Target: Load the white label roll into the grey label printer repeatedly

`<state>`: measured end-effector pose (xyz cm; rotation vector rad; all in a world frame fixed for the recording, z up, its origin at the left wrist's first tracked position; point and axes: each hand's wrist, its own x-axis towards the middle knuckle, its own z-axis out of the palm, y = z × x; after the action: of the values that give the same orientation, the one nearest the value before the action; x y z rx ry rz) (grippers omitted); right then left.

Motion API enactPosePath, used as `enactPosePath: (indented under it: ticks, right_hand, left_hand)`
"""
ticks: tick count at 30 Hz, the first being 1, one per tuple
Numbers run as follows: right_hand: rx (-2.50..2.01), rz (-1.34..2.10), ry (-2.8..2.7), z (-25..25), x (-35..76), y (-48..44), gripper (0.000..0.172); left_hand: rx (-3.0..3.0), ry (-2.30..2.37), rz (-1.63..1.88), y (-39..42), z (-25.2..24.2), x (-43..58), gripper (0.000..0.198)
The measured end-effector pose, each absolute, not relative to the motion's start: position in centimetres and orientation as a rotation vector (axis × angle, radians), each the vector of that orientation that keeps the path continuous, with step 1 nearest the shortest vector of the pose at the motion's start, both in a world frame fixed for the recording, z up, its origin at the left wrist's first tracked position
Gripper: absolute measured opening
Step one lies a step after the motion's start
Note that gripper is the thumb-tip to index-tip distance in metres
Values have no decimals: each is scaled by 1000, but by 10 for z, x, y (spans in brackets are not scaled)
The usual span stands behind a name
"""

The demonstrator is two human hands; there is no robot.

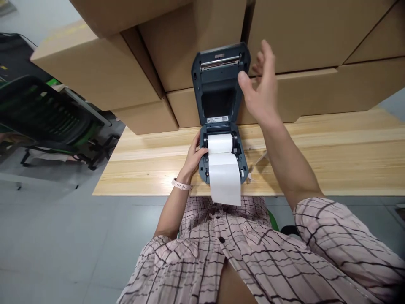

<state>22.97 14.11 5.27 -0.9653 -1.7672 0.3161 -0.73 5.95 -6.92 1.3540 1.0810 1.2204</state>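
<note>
A dark label printer (203,171) stands on the wooden table with its lid (198,90) raised. Inside it lies a white paper roll (220,143), and a strip of white paper (225,179) runs from it over the front and past the table edge. My left hand (193,158) rests against the printer's left side, thumb on the rim, its other fingers partly hidden. Beside the right edge of the raised lid is my right hand (261,93), fingers apart and nothing in it.
Cardboard boxes (202,46) are stacked close behind the printer and along the back of the wooden table (142,156). A white cable (261,158) lies right of the printer. An office chair (44,114) stands at the left.
</note>
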Motion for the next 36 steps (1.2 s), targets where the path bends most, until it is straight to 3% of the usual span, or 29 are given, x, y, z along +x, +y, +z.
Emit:
enactPosePath:
  ticks: [2, 5, 9, 15, 20, 23, 28, 32, 36]
  right_hand:
    - [-996, 195, -1648, 44, 226, 118, 59]
    - [-979, 402, -2066, 29, 222, 96, 53]
    - [-1091, 592, -2672, 17, 215, 100, 86]
    - [-1317, 523, -2867, 21, 192, 115, 115]
    - [-850, 957, -2676, 52, 226, 111, 120]
    - [-733, 1012, -2413, 73, 268, 99, 125]
    - [-1127, 831, -2146, 70, 323, 91, 126]
    - [-1453, 781, -1977, 35, 334, 107, 122]
    - [-1475, 872, -1925, 1, 324, 123, 124]
  left_hand:
    - [1383, 1220, 1214, 57, -68, -7, 76]
    - [1429, 1367, 1171, 55, -65, -9, 70]
    - [1518, 1408, 1062, 59, -55, -12, 72]
    - [1554, 1416, 996, 63, -50, -15, 75]
    - [1515, 1385, 1053, 59, -52, -13, 73]
    - [1499, 1393, 1066, 57, -51, -12, 72]
    - [1478, 1398, 1076, 57, -51, -11, 69]
    - [1448, 1376, 1095, 58, -53, -10, 72]
    - [1426, 1359, 1110, 57, -53, -10, 74]
